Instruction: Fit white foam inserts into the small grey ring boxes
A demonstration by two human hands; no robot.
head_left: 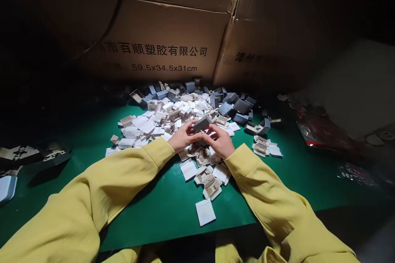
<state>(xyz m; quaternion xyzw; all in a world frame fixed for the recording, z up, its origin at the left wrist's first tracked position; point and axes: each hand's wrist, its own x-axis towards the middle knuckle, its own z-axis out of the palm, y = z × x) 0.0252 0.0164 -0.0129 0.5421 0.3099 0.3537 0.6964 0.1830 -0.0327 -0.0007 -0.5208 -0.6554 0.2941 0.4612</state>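
Between my two hands, above the pile, is a small dark grey box. My left hand grips its left side, fingers closed round it. From the right, my right hand holds the same box, its thumb reaching across toward the left thumb. The box's underside is hidden by my fingers. Beneath and around both hands lies a heap of white folded card inserts. Several dark blue-grey small boxes lie behind and to the right, some open.
Large cardboard cartons stand behind the green table. A single white card square lies near the front edge. At the right are a red plastic packet and a clear bag. Open boxes sit at far left.
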